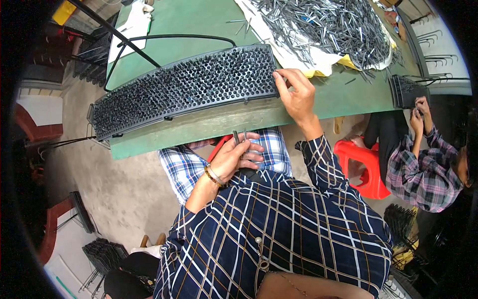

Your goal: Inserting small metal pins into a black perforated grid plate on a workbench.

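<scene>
A long black rack [189, 83], studded with rows of small dark upright pieces, lies along the near edge of the green table. At its right end is my right hand [298, 94], thumb and forefinger closed together against the rack's edge; whatever may be between them is hidden. Over my lap, just below the table edge, my left hand [233, 158] is curled around a few slim dark metal pieces [239, 136] whose ends stick up past the fingers. A big heap of similar slim metal pieces [328, 30] is spread on a white and yellow sheet [323, 65] at the far right.
Black metal rods [124, 42] rise from the rack's far side across the green table [194, 47]. To the right, a co-worker [423, 169] handles a smaller dark rack [408, 90] beside a red stool [361, 169]. Stacked black racks [104, 256] stand at lower left.
</scene>
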